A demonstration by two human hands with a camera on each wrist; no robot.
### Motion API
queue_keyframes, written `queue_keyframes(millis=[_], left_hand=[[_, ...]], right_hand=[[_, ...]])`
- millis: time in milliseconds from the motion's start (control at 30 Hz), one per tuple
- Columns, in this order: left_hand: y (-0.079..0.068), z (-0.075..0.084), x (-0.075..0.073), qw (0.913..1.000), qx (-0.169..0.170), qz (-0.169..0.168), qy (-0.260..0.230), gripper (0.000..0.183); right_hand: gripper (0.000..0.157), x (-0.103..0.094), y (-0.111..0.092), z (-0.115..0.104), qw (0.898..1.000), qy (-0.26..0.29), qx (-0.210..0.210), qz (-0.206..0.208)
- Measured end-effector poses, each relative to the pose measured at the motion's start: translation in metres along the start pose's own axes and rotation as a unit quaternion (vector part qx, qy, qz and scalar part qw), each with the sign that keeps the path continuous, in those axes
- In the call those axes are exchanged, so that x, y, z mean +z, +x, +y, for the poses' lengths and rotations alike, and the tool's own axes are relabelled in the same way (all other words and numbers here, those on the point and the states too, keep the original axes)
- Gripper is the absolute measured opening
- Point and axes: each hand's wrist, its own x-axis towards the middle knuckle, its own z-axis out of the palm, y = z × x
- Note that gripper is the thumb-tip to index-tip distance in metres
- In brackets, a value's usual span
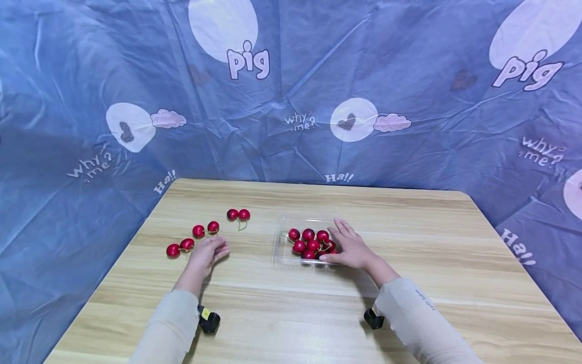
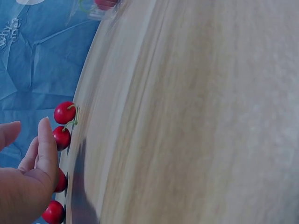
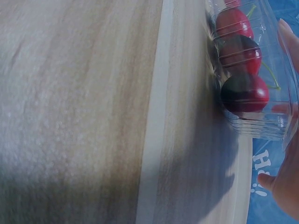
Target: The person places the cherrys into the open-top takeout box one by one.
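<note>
My right hand (image 1: 352,248) holds the right end of a clear plastic box (image 1: 283,253), its thumb along the near rim and its fingers reaching to the far side. Inside lie several dark red cherries (image 1: 313,245), some with green stems. My left hand (image 1: 206,254) is over the table at the left, fingers loosely bent with nothing between them. Just beyond it lies a stemmed cherry pair (image 1: 198,231). Another pair (image 1: 173,251) is to its left, and a third pair (image 1: 244,215) sits farther back. In the left wrist view, fingers (image 2: 47,149) partly cover the cherries behind.
The wooden table (image 1: 291,313) runs back to a blue printed cloth (image 1: 291,91) hanging behind it and at both sides. Small black wrist devices (image 1: 209,321) hang below both sleeves, close over the tabletop.
</note>
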Motion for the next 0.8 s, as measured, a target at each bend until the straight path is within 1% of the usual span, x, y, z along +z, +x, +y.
queue_keyframes(millis=[200, 300, 433, 533, 633, 800], left_hand=[[-0.001, 0.005, -0.003, 0.9995, -0.013, 0.011, -0.028, 0.028], [-0.002, 0.008, -0.003, 0.9987, -0.018, 0.02, -0.042, 0.029], [-0.002, 0.011, -0.004, 0.9976, -0.019, 0.028, -0.06, 0.034], [-0.001, 0.012, -0.006, 0.996, -0.025, 0.033, -0.08, 0.031], [-0.001, 0.012, -0.008, 0.9953, -0.027, 0.038, -0.085, 0.03], [-0.001, 0.014, -0.009, 0.9947, -0.031, 0.051, -0.083, 0.035]], right_hand=[[0.092, 0.0, 0.0, 0.001, 1.0, -0.003, -0.002, 0.001], [0.092, 0.0, 0.0, 0.001, 1.0, -0.005, -0.005, 0.003], [0.092, 0.0, 0.0, 0.001, 1.0, -0.003, -0.006, 0.004], [0.092, 0.001, 0.0, 0.001, 1.0, -0.004, -0.005, 0.003], [0.092, 0.0, 0.0, 0.001, 1.0, -0.004, -0.005, 0.003], [0.092, 0.0, 0.0, 0.001, 1.0, -0.003, -0.005, 0.004]])
